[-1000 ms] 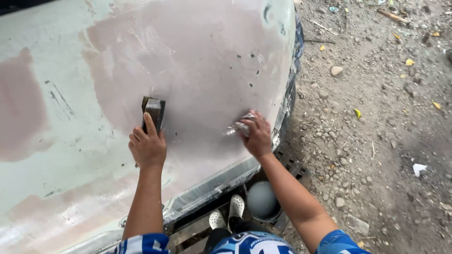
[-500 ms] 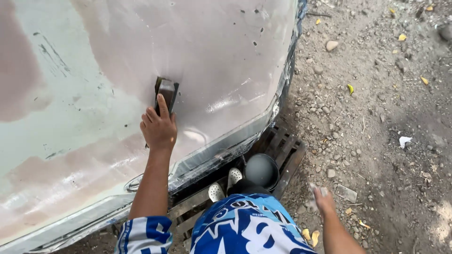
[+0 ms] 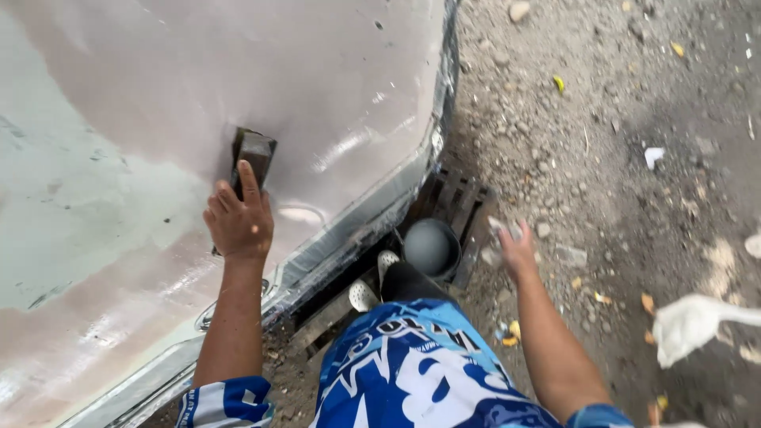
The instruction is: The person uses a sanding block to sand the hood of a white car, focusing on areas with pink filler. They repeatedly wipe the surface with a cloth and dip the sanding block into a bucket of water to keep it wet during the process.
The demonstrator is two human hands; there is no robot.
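The left hand (image 3: 238, 226) is pressing a dark sanding block (image 3: 254, 154) flat against the wet, primed car panel (image 3: 158, 119), fingers closed along the block's lower end with the forefinger lying up its back. The block is sitting on the pinkish filler patch, just above where the panel is curving down to a taped, glossy edge (image 3: 372, 214).

The right hand (image 3: 515, 250) is hanging off the panel over the gravel ground (image 3: 618, 158), fingers loosely together; it is blurred, and I cannot tell whether it is gripping anything. Just beside it a dark bucket of grey water (image 3: 430, 247) is standing on a slatted wooden pallet (image 3: 456, 198), with the person's pale shoes (image 3: 372, 277) close by.

With the panel looking this wet, the block is likely to skid, and a slide toward the lower edge could be cutting through the filler or scuffing the tape. A shoe is also standing close enough to be tipping the bucket.
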